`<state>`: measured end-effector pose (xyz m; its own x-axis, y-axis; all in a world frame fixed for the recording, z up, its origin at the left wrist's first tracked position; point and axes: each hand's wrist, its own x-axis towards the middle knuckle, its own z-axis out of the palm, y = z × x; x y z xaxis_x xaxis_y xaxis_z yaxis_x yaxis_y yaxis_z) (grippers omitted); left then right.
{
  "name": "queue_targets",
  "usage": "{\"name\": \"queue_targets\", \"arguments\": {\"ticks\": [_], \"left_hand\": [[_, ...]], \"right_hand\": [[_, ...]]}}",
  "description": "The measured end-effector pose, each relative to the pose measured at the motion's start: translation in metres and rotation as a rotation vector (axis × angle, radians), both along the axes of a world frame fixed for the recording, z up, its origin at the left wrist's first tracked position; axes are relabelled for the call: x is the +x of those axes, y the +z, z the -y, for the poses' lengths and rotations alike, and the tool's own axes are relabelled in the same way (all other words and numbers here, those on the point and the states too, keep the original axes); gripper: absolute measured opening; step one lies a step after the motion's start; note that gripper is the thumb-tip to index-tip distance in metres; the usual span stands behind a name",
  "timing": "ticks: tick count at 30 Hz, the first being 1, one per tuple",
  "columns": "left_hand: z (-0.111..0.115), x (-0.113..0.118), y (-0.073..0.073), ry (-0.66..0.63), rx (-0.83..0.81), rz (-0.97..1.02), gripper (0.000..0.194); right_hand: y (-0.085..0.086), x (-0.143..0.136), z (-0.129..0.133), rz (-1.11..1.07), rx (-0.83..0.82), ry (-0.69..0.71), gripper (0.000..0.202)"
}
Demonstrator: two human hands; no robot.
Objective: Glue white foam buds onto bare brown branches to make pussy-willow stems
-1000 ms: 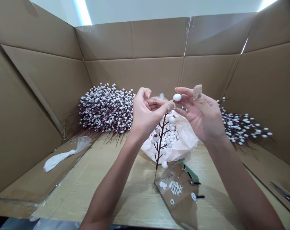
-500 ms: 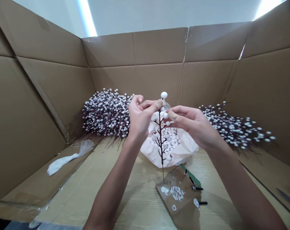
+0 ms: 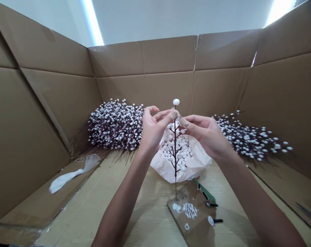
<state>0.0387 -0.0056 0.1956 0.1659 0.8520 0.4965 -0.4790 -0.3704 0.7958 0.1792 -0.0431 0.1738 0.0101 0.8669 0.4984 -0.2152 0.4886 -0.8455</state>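
My left hand (image 3: 156,127) pinches the upper stem of an artificial berry branch (image 3: 175,147), which stands upright. A large white berry (image 3: 176,102) tops the stem, and smaller ones sit on some lower twigs. Close beside it, my right hand (image 3: 205,132) is closed in a pinch at an upper twig; a white foam berry seems to be between its fingers, mostly hidden. Tan tape wraps both thumbs. Behind the branch lies an open white plastic bag (image 3: 203,156) of loose white berries (image 3: 187,147).
Bundles of finished berry branches lie at left (image 3: 114,125) and right (image 3: 250,137). A cardboard block (image 3: 193,230) with white smears and black pegs is in front. A white plastic strip (image 3: 68,180) lies left, scissors (image 3: 308,212) far right. Cardboard walls (image 3: 119,89) surround the table.
Both hands stay at the top of the branch, and my right fingers have come nearer the stem, covering the berry at the upper twig. The view has tilted slightly.
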Motion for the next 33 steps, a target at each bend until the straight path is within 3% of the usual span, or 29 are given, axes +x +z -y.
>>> {"name": "queue_targets", "arguments": {"ticks": [3, 7, 12, 33], "left_hand": [[0.001, -0.004, 0.002, -0.061, -0.028, -0.145, 0.044], [0.005, -0.005, 0.004, -0.098, 0.061, -0.361, 0.033], [0.008, 0.001, 0.002, -0.024, 0.110, -0.279, 0.021], [0.007, 0.006, -0.001, 0.030, 0.153, -0.180, 0.018]], "right_hand": [[0.003, 0.005, -0.001, -0.086, 0.010, -0.043, 0.017], [0.005, 0.010, 0.000, -0.113, 0.065, -0.087, 0.012], [0.007, 0.010, 0.002, -0.089, 0.073, -0.117, 0.014], [0.002, 0.010, -0.003, -0.011, 0.179, -0.127, 0.020]]}}
